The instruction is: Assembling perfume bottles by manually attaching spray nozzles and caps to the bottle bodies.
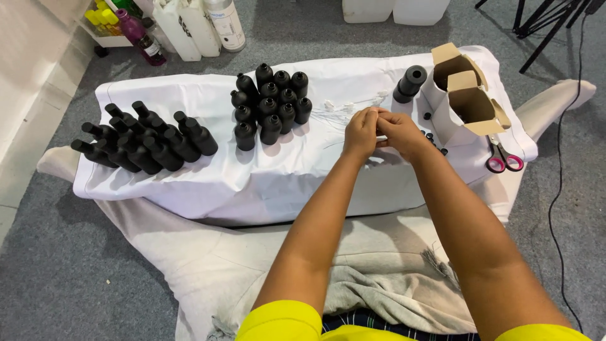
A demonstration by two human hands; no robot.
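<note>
Centrally, both hands meet above a white cloth, fingertips pressed together.

Left hand [361, 131]: fingers curled, pinching a small pale piece against the other hand; too small to identify.
Right hand [400, 132]: fingers likewise closed on the same small piece [381, 137], thumb toward the left hand.
Small piece: between the fingertips of both hands, mostly hidden.
Thin white tubes [344, 108]: scattered on the cloth just beyond the hands.
Standing black bottles [271, 104]: upright cluster, left of the hands and slightly farther away.
Lying black bottles [144, 140]: on their sides, well left of the hands.
Black caps [410, 83]: stacked column, beyond the right hand.
Cardboard boxes [470, 95]: open, right of the hands.
Scissors [502, 158]: pink-handled, right of the right hand, near the cloth's edge.
White cloth [265, 177]: covers the low tabletop under everything.
</note>
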